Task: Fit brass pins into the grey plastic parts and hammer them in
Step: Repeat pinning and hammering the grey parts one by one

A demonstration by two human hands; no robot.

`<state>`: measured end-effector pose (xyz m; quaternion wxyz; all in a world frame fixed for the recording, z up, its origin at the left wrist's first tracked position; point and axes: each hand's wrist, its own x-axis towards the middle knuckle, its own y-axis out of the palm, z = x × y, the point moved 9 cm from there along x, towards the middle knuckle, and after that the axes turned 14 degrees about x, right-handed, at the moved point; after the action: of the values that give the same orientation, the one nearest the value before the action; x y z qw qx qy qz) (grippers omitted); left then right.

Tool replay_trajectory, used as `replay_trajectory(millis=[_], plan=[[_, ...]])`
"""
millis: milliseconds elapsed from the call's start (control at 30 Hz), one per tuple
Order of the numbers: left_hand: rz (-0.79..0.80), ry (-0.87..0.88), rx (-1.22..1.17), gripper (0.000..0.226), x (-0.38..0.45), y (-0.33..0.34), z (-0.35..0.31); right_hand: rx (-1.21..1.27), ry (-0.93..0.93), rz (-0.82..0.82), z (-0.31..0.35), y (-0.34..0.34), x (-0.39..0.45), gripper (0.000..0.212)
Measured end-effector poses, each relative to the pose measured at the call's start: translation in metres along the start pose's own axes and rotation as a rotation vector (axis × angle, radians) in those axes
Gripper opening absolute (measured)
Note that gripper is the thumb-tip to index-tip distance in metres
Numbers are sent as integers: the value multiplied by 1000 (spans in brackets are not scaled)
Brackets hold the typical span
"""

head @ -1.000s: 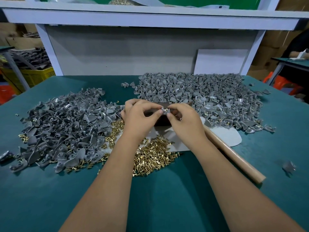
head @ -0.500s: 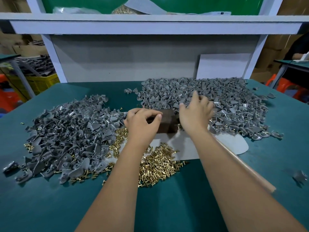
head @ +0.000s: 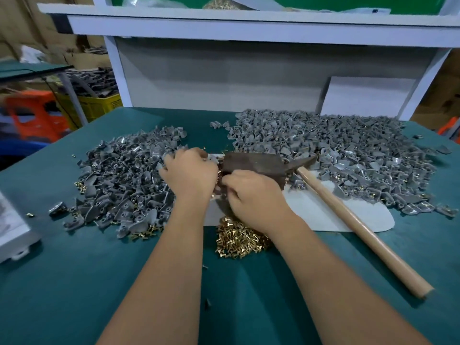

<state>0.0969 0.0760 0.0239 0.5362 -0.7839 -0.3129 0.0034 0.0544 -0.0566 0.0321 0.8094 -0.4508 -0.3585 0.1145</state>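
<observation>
Left hand: left hand (head: 190, 174) lies knuckles-up at the inner edge of the left heap, fingers curled down among the parts — whether they hold anything cannot be told.
Right hand: right hand (head: 251, 195) sits just beside the left, at the near edge of the dark block, fingers curled and fingertips drawn together toward the left hand; what they pinch is hidden.
Left heap: grey plastic parts (head: 119, 180) piled on the left of the desk, a few brass pins showing along its near edge.
Right heap: second pile of grey parts (head: 348, 150), broader, spread across the right rear of the desk.
Brass pins: loose mound of brass pins (head: 239, 241) on the desk, directly under the right wrist, between the two forearms.
Block: dark block (head: 254, 163), worn and brownish, between the two heaps, touching both hands.
Hammer: hammer (head: 348, 220) lying flat to the right of the hands, unheld — head against the block, wooden handle slanting toward the near right.
Mat: pale sheet (head: 361, 215) under the block and the hammer handle, partly buried by the right heap.
Desk: green desk (head: 74, 282) carries everything.
Background: white shelf frame (head: 224, 28) behind the desk; yellow crate (head: 99, 105) and orange stool (head: 32, 113) off to the left.
</observation>
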Motion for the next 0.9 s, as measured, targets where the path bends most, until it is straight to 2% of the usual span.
replay_trajectory(millis=[67,133,367,533,667,767,833,900], plan=[[68,-34,34,32,0,5,8,-64,-29,165,5,25,1,26],[123,-30,68,30,0,12,10,-100,-24,243,5,39,0,32],[88,-19,30,34,3,14,14,111,61,237,7,33,4,18],[14,-25,-8,38,1,5,17,106,65,219,10,31,2,16],[-87,-12,-61,39,0,-5,15,116,22,77,15,17,0,8],[-173,88,-254,28,-3,-13,3,195,40,-81,10,1,-1,5],[-144,160,-406,21,-7,-11,-9,245,85,-193,0,-9,-3,4],[-50,167,-537,20,-8,-2,-17,264,137,-303,-12,-20,-5,2]])
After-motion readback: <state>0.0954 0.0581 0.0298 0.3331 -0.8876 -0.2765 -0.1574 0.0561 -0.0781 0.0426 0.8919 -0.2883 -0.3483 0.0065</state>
